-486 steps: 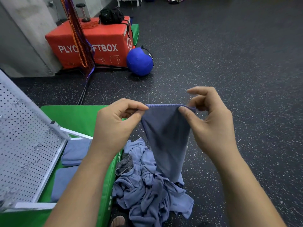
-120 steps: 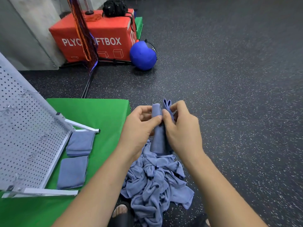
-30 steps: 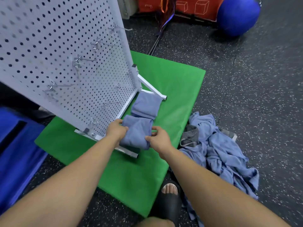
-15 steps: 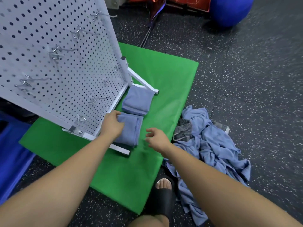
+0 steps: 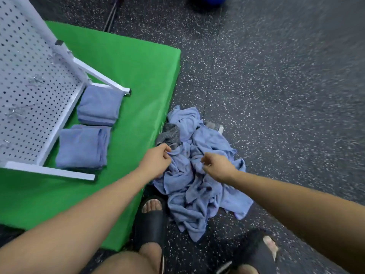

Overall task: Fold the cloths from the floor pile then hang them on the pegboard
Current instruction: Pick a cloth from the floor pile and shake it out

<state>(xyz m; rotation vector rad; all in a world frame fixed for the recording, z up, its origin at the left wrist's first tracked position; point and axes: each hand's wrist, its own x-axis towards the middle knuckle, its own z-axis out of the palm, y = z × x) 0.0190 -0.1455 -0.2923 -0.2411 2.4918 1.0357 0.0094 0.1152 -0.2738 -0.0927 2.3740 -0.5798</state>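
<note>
A crumpled pile of blue cloths lies on the dark floor beside the green mat. My left hand pinches an edge of a blue cloth at the pile's upper left. My right hand hovers over the pile's middle, fingers loosely curled, holding nothing. Two folded blue cloths rest on the mat at the foot of the white pegboard: the near stack and the far stack.
A grey striped cloth pokes out at the top of the pile. My feet in black slides stand at the mat's edge, close to the pile. Metal hooks stick out of the pegboard. A blue ball sits at the top edge.
Both hands left the near folded stack on the mat and swung right to the floor pile. My left hand has pinched a cloth edge. The view tilted down and right.
</note>
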